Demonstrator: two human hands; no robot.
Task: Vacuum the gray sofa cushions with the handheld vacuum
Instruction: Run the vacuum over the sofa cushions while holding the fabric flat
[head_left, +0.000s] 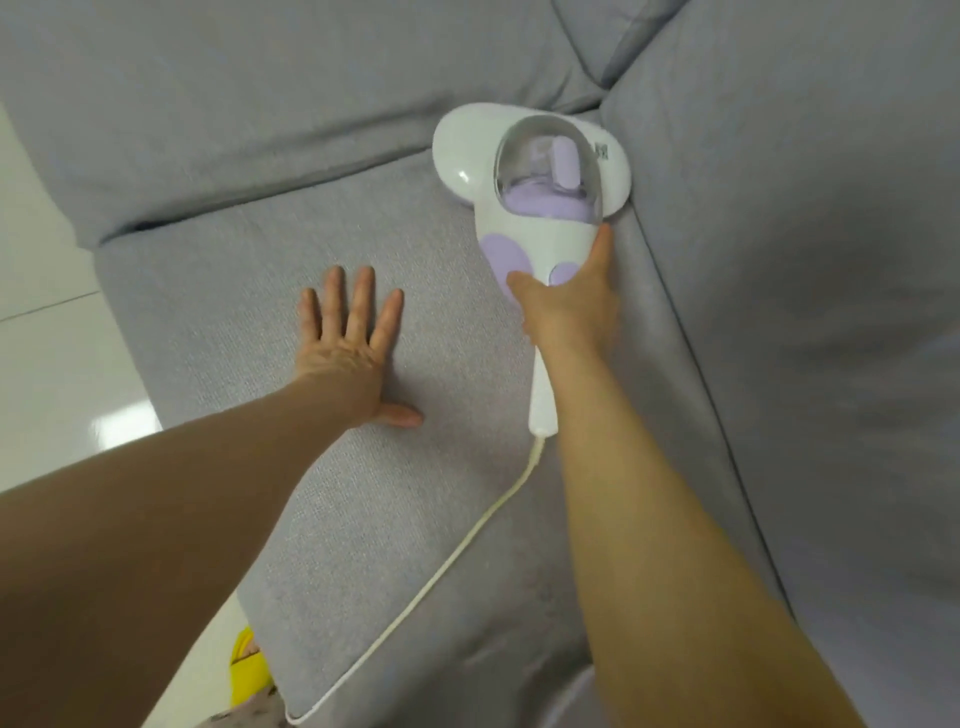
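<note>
The left hand (348, 353) lies palm-down on the gray seat cushion (234, 312), fingers straight and spread, thumb stretched out to the side, holding nothing. The right hand (566, 306) grips the handheld vacuum (519, 171) by the upper part of its handle. The thumb lies on the near side by a lilac oval panel, and the forefinger reaches along the far side toward the dust cup. The other fingers are hidden under the handle.

The vacuum is white with lilac panels and has a clear domed dust cup with a lilac part inside. Its broad rounded head sits on the far corner of the seat cushion, tucked into the angle where the far cushion (234, 104) meets the right-hand cushion (805, 260), and its right edge touches the latter. The narrow tail of the handle sticks out behind the right wrist. From it a white power cord (457, 551) runs across the seat cushion to its near edge and follows that edge at the bottom of the view.

Glossy white floor tiles (47, 364) show on the left. A yellow object (244, 660) sits low by the cushion's near corner; I cannot tell what it is.
</note>
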